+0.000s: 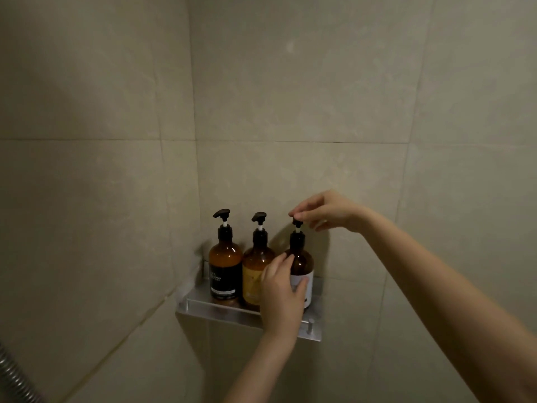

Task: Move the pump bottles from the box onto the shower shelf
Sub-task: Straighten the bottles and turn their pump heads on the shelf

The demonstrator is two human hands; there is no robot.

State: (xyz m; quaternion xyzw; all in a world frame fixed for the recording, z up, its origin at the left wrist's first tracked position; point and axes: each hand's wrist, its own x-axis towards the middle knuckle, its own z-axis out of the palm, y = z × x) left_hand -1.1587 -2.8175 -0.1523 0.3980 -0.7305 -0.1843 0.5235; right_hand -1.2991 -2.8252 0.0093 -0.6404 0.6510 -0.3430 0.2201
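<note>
Three amber pump bottles stand upright in a row on the metal shelf (215,311) fixed in the tiled corner of the shower. The left hand (280,298) is wrapped around the body of the white-label bottle (302,267), the one at the right end of the row; its fingers (300,285) curl across the label and the thumb presses the brown glass higher up, so the hand is closed on the bottle. Just beside those knuckles, on the thumb side, stands the yellow-label bottle (254,271), touching or nearly touching the held one (the hand covers the spot, so I cannot tell which). Farther out past it stands the black-label bottle (225,269), close against the corner.

The right hand (328,212) hangs above the held bottle, its thumb and forefinger pinched together over the black pump head (297,221), the other fingers loosely bent behind. The nozzle is mostly hidden under the fingertips.

Below the left wrist a small peg (310,325) sticks out from the shelf's front rail. A ribbed metal hose (14,376) crosses the bottom-left corner, well away from both hands.
</note>
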